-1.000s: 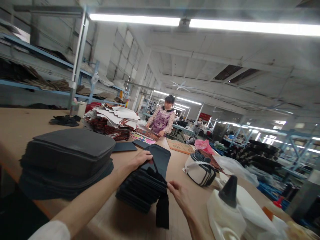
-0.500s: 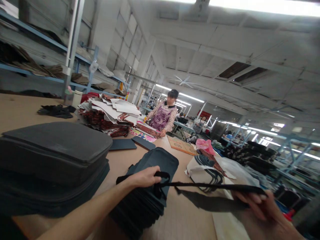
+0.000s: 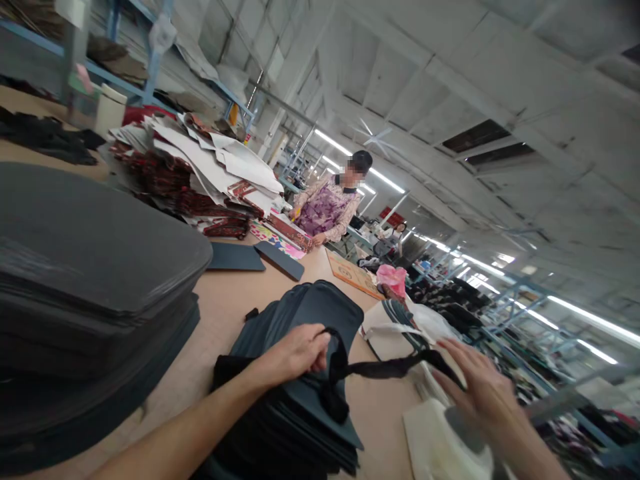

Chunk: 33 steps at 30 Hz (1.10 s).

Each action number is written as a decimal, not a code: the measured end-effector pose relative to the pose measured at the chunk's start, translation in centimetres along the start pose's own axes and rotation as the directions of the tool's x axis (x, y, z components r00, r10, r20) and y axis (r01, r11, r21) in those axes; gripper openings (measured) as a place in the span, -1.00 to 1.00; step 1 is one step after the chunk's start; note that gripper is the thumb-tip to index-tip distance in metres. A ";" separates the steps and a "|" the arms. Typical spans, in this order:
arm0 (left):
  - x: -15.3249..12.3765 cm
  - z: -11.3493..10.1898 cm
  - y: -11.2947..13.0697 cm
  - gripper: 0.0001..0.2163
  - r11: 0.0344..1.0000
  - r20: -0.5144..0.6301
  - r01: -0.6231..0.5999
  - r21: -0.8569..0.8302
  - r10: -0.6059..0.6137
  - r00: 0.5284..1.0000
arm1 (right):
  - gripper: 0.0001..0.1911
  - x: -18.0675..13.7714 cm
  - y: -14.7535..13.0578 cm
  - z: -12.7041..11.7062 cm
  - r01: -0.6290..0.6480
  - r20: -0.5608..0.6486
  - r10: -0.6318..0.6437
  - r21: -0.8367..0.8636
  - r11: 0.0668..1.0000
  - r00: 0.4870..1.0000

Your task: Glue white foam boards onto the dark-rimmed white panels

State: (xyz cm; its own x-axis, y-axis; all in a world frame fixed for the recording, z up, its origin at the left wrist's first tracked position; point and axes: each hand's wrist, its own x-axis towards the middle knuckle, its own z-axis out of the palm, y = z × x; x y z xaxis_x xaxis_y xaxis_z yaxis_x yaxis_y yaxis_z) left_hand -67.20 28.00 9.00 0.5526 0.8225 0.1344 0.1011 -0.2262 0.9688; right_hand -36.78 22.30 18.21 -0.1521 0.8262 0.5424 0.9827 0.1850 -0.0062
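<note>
A bundle of dark blue-grey sheet pieces (image 3: 325, 310) lies on the table with a black fabric strip (image 3: 385, 369) around it. My left hand (image 3: 300, 350) is closed on a loop of this strip, over the top of the bundle. From a bunched, knot-like part beside that hand, the strip runs slack to the right. Its other end passes between the thumb and fingers of my right hand (image 3: 475, 383), which holds it loosely above the table's right side; the palm side is partly hidden.
A tall stack of dark sheets (image 3: 100, 233) stands on the left. Behind are a pile of white and dark-red pieces (image 3: 200, 173), flat dark panels (image 3: 235, 257) and a cardboard piece (image 3: 353, 273). A white-wrapped bundle (image 3: 385, 327) lies right. A person (image 3: 327, 207) works across the table.
The strip was stretched taut to the right and now sags. My right hand has come in closer to the bundle, its fingers looser. The view has tilted.
</note>
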 end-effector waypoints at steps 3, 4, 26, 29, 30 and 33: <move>-0.4 0.3 0.5 -0.68 0.994 -0.071 -0.083 0.072 0.088 0.994 | -0.35 1.6 -7.8 4.2 -0.223 0.396 -0.045 0.602 0.767 0.917; -0.4 0.3 0.9 -0.69 0.983 -0.114 -0.110 0.148 0.127 0.985 | -0.33 1.9 -9.9 5.5 -0.270 0.447 -0.123 0.713 0.647 0.886; -3.8 3.0 3.0 -0.64 0.818 0.015 -0.049 0.573 0.049 0.999 | -0.59 9.3 -5.9 -1.0 -0.234 0.256 0.127 0.958 -0.167 0.958; -3.2 3.3 2.6 -0.84 0.873 -0.121 -0.068 0.483 0.143 0.982 | -0.62 10.0 -5.3 -2.7 -0.206 0.230 0.136 0.963 -0.172 0.964; -3.1 3.1 2.6 -0.86 0.887 -0.198 -0.053 0.459 0.160 0.967 | -0.63 10.1 -5.2 -3.1 -0.197 0.221 0.137 0.965 -0.172 0.966; -3.3 2.1 3.0 -0.79 0.920 -0.460 -0.004 0.392 0.200 0.865 | -0.65 9.4 -4.9 -4.7 -0.176 0.197 0.127 0.971 -0.162 0.972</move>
State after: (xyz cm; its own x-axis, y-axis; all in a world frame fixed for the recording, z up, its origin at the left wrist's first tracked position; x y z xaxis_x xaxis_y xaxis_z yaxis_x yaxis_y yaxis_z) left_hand -67.02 23.49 11.02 0.1177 0.9064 0.4056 0.4145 -0.4160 0.8094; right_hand -42.58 26.68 27.33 -0.0434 0.9317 0.3607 -0.2347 0.3414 -0.9101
